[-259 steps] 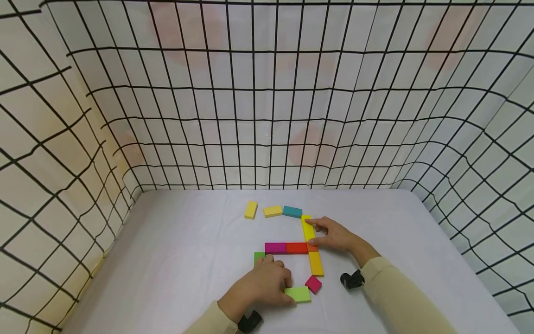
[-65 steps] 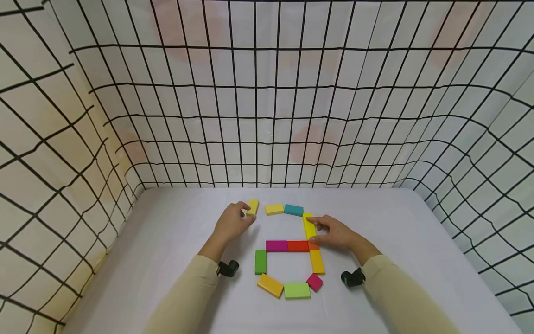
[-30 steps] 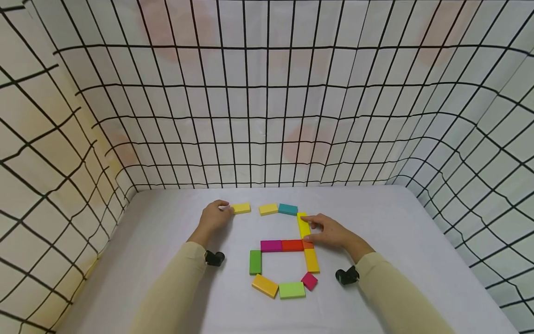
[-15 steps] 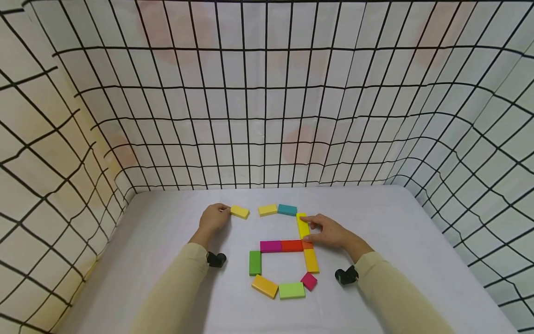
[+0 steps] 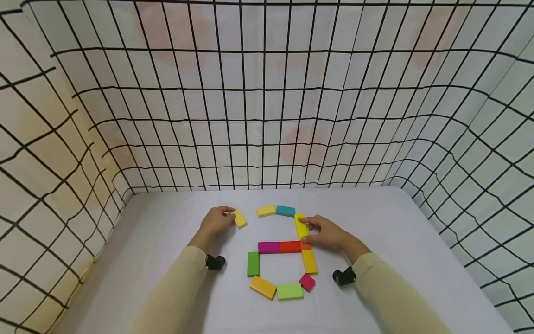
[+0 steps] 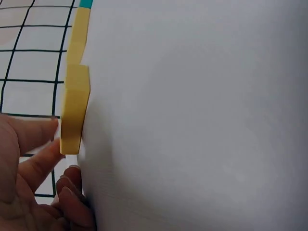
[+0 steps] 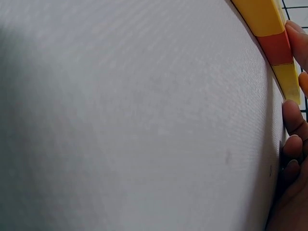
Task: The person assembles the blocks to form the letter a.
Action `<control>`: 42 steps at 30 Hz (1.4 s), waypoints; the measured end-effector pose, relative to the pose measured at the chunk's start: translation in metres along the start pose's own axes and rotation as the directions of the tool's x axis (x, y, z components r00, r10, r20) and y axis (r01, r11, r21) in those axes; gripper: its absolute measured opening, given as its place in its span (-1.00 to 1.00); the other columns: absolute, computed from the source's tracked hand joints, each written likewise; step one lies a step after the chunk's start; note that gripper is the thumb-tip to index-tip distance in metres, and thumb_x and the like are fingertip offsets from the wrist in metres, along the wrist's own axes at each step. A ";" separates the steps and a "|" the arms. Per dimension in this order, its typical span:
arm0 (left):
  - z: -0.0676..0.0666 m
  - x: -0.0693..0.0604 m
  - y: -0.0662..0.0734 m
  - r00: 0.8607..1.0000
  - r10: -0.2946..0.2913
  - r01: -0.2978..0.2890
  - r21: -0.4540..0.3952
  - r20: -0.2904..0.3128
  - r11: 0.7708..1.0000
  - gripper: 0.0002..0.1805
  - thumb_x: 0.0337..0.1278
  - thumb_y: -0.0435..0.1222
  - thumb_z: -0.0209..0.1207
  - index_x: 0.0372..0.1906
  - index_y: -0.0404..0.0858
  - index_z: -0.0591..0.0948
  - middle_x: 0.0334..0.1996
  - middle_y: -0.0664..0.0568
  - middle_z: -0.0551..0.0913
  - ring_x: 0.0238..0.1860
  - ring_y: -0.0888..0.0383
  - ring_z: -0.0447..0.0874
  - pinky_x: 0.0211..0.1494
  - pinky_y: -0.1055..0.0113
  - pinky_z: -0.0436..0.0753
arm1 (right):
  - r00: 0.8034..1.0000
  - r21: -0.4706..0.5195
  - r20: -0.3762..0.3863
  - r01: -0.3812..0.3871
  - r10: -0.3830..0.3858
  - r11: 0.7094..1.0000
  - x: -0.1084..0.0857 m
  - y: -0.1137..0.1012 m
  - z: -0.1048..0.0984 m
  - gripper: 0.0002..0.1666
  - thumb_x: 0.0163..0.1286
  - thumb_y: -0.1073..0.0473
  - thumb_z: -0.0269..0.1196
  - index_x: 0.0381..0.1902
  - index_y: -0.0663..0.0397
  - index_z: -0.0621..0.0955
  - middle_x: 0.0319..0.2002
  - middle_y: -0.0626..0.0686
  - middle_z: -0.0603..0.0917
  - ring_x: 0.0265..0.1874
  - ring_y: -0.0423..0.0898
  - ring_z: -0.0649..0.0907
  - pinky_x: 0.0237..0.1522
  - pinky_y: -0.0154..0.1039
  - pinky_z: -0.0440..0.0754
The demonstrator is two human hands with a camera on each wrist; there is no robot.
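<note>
In the head view my left hand (image 5: 216, 221) pinches a pale yellow block (image 5: 239, 219) at its left side. That block lies slanted, apart from another pale yellow block (image 5: 266, 211), which meets a teal block (image 5: 285, 211). The left wrist view shows thumb and finger at the end of the pinched block (image 6: 74, 110). My right hand (image 5: 327, 233) rests its index finger on a bright yellow block (image 5: 300, 226), with the thumb by its near end, beside a small orange block (image 5: 305, 246). Its other fingers, in the right wrist view, are loosely bent near the table.
Purple (image 5: 269, 247) and red (image 5: 289, 247) blocks run left from the orange one. Green (image 5: 253, 264), orange-yellow (image 5: 263, 288), light green (image 5: 289, 292), crimson (image 5: 307, 282) and amber (image 5: 309, 262) blocks form a loop below. A black grid on white walls surrounds the white table (image 5: 146, 241).
Over the last second the left hand has turned the pale yellow block from level to slanted. Earlier it was at the light green block, then moved to this one. The right hand stays put.
</note>
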State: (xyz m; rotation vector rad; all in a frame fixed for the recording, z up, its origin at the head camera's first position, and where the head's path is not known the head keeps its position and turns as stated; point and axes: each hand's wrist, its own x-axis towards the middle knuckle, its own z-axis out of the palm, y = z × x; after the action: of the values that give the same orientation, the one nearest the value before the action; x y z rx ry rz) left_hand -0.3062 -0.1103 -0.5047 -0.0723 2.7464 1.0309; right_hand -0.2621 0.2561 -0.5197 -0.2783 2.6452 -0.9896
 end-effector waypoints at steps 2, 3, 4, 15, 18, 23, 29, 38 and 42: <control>0.000 -0.002 0.000 1.000 0.019 -0.019 0.009 0.011 1.000 -0.44 0.27 0.04 0.25 0.25 -0.18 0.61 0.10 -0.20 0.61 0.00 -0.05 0.58 0.08 0.09 0.54 | 1.000 -0.005 -0.004 -0.006 0.006 1.000 0.001 0.000 0.001 -0.14 0.20 -0.20 0.49 0.43 -0.20 0.50 -0.10 -0.02 0.49 -0.01 -0.06 0.44 -0.01 -0.15 0.45; 0.001 -0.004 0.000 1.000 0.027 -0.027 0.005 0.016 1.000 -0.39 0.22 0.06 0.30 0.25 -0.20 0.60 0.07 -0.20 0.58 -0.04 -0.04 0.55 0.03 0.12 0.53 | 1.000 -0.008 -0.006 -0.006 0.006 1.000 0.001 0.000 0.000 -0.14 0.20 -0.20 0.49 0.43 -0.19 0.50 -0.10 -0.02 0.49 -0.01 -0.06 0.44 -0.01 -0.15 0.45; 0.001 -0.005 0.000 0.999 0.033 -0.033 -0.002 0.018 0.999 -0.35 0.16 0.08 0.36 0.24 -0.22 0.59 0.04 -0.19 0.55 -0.07 -0.02 0.52 -0.01 0.15 0.51 | 1.000 -0.010 -0.007 -0.006 0.005 1.000 0.001 -0.001 0.000 -0.14 0.20 -0.20 0.49 0.43 -0.19 0.50 -0.10 -0.01 0.49 -0.01 -0.05 0.44 -0.01 -0.14 0.46; 0.005 -0.014 -0.002 0.997 0.053 -0.062 -0.194 -0.050 0.979 -0.60 0.31 -0.12 0.30 0.13 -0.24 0.60 0.03 -0.13 0.65 -0.01 -0.01 0.56 0.07 0.13 0.55 | 1.000 -0.016 -0.012 -0.015 0.015 1.000 0.001 -0.001 0.000 -0.14 0.19 -0.21 0.49 0.43 -0.20 0.50 -0.09 0.00 0.49 -0.02 -0.05 0.45 -0.03 -0.16 0.48; 0.004 -0.016 -0.002 0.996 0.055 -0.070 -0.240 -0.072 0.968 -0.66 0.33 -0.14 0.26 0.10 -0.21 0.64 0.00 -0.12 0.65 -0.04 0.00 0.58 0.00 0.20 0.55 | 1.000 -0.014 -0.010 -0.009 0.009 1.000 0.002 -0.001 -0.001 -0.14 0.20 -0.19 0.49 0.43 -0.19 0.50 -0.09 0.00 0.49 -0.03 -0.05 0.44 -0.05 -0.16 0.47; 0.006 -0.022 0.001 0.996 0.055 -0.077 -0.335 -0.074 0.939 -0.62 0.30 -0.18 0.27 0.16 -0.19 0.63 -0.01 -0.12 0.64 -0.11 0.06 0.66 -0.15 0.36 0.59 | 1.000 -0.002 -0.007 0.002 -0.002 1.000 0.001 -0.002 -0.001 -0.14 0.20 -0.19 0.49 0.43 -0.18 0.51 -0.10 0.00 0.49 -0.04 -0.05 0.44 -0.06 -0.16 0.45; 0.007 -0.039 0.016 0.990 0.142 -0.131 -0.431 -0.007 0.893 -0.54 0.32 -0.24 0.25 0.31 -0.16 0.59 -0.06 -0.13 0.60 -0.17 0.12 0.68 -0.10 0.32 0.71 | 1.000 -0.001 0.000 0.008 -0.008 1.000 0.000 -0.002 0.000 -0.14 0.21 -0.19 0.49 0.43 -0.15 0.50 -0.10 0.00 0.48 -0.04 -0.05 0.44 -0.05 -0.16 0.44; 0.008 -0.065 0.037 0.929 0.330 -0.229 -0.435 0.171 0.871 -0.57 0.23 -0.17 0.39 0.17 -0.13 0.64 -0.18 -0.02 0.67 -0.22 0.14 0.72 0.00 0.11 0.72 | 1.000 -0.010 0.008 0.001 -0.001 1.000 -0.001 -0.004 -0.001 -0.16 0.23 -0.17 0.48 0.44 -0.16 0.49 -0.08 0.00 0.49 -0.01 -0.04 0.44 0.01 -0.13 0.44; 0.012 -0.073 0.042 0.902 0.379 -0.271 -0.412 0.208 0.870 -0.61 0.12 -0.17 0.47 0.04 -0.15 0.66 -0.24 0.02 0.69 -0.29 0.15 0.68 -0.11 0.23 0.71 | 1.000 -0.008 0.010 -0.005 0.005 1.000 -0.001 -0.004 0.000 -0.15 0.22 -0.18 0.48 0.43 -0.16 0.50 -0.08 0.01 0.49 -0.02 -0.04 0.44 -0.01 -0.13 0.43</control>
State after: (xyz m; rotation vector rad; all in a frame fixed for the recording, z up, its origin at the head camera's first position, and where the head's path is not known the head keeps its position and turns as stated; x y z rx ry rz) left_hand -0.2377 -0.0729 -0.4712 0.4684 2.3141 1.5148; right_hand -0.2612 0.2537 -0.5168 -0.2773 2.6399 -0.9730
